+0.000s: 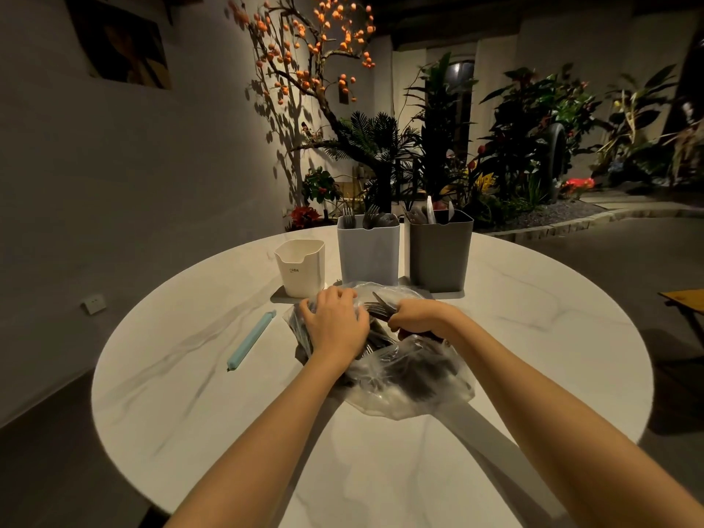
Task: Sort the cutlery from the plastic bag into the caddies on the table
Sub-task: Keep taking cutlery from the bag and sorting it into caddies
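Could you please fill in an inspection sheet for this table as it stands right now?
Surface: round white marbled table, spot-lit.
Job's things: clear plastic bag of cutlery at centre; white caddy looks empty; light grey caddy holds forks; dark grey caddy holds cutlery, kind unclear.
Clutter: blue bag clip lying left of the bag.
Grippers: left hand rests on the bag, fingers curled; right hand grips a bunch of forks.
Cables: nothing seen.
Surroundings: dim room, plants and orange-fruited tree behind, picture on wall.

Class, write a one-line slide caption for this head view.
Right hand grips forks above the plastic bag; left hand presses it.
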A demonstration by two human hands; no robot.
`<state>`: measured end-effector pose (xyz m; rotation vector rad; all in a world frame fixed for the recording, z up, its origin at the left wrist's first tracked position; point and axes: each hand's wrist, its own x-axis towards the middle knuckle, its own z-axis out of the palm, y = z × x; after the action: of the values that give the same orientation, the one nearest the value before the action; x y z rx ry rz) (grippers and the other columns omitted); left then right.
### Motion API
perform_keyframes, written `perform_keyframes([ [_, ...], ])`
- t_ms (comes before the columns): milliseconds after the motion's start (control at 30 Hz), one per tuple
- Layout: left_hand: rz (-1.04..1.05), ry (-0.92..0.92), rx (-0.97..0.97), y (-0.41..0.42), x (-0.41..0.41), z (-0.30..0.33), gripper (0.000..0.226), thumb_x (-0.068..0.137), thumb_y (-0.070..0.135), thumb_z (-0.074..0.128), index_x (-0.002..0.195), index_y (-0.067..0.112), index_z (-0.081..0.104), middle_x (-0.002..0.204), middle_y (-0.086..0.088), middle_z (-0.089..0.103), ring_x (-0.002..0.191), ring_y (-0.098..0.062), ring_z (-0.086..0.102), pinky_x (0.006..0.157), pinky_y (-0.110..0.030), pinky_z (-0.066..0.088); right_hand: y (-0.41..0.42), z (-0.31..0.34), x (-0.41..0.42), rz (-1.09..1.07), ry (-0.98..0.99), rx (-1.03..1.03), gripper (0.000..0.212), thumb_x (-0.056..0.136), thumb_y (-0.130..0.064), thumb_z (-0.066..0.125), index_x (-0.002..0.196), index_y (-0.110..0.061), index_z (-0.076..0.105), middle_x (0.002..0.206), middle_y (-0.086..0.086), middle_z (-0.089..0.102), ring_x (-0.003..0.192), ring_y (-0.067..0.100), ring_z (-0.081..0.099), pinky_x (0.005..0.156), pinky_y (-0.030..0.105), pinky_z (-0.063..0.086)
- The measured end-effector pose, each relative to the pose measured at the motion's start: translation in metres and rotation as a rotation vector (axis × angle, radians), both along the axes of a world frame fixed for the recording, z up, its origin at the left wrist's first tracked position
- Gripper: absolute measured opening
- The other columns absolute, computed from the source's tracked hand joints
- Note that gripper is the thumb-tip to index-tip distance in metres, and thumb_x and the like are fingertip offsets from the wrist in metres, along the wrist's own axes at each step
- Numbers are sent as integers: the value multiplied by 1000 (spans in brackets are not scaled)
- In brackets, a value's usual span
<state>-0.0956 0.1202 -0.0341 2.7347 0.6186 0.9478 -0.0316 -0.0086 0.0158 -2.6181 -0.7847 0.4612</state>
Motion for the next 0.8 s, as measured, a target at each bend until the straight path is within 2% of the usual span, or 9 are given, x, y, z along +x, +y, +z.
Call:
perform_keyframes([
  [67,11,6,-8,1,1,0,28,96,28,44,121,29,55,126,5,54,123,-15,43,108,-42,24,-2,-2,3,-17,47,46,17,93,-18,50,81,-10,58,87,11,57,64,18,47,57,27,37],
  [133,15,-10,-45,0,1,2,23,96,24,48,118,28,53,124,5,55,122,-15,45,108,-43,26,-6,-2,4,-23,81,99,24,93,-22,50,93,-5,66,90,12,58,75,20,48,68,29,38],
  [200,16,-49,-97,-1,0,5,18,95,17,51,110,25,51,115,5,57,115,-16,48,106,-42,28,-12,-3,4,-32,115,143,32,94,-25,48,103,-3,68,91,10,60,78,20,49,71,29,38],
  [300,6,-86,-179,-1,-2,8,17,91,7,52,93,23,48,99,4,52,105,-18,49,100,-38,28,-19,-3,4,-34,173,195,30,95,-27,49,98,-5,70,88,8,63,70,17,49,65,25,40],
  [400,-5,-62,-186,2,0,7,20,88,5,54,85,25,58,105,4,52,111,-18,47,99,-38,25,-26,1,4,-45,248,257,29,93,-25,51,86,-8,73,87,11,63,72,19,50,68,27,42],
  [500,-9,-63,-151,2,2,3,20,90,10,54,92,27,65,113,4,55,115,-17,46,103,-39,24,-30,5,4,-53,244,289,29,93,-23,53,96,-3,74,81,8,63,66,16,51,66,24,44],
  [633,-89,-65,-103,1,3,1,16,90,24,54,104,28,63,119,4,52,117,-15,43,102,-39,25,-29,6,2,-88,229,318,27,95,-23,54,101,-2,70,76,4,62,64,13,54,62,20,45],
  [800,-243,54,100,-4,3,4,47,88,37,61,132,28,48,141,1,37,134,-18,28,110,-43,19,-26,6,-1,-60,210,374,21,97,-19,52,86,-6,64,64,1,63,54,10,54,56,18,46],
])
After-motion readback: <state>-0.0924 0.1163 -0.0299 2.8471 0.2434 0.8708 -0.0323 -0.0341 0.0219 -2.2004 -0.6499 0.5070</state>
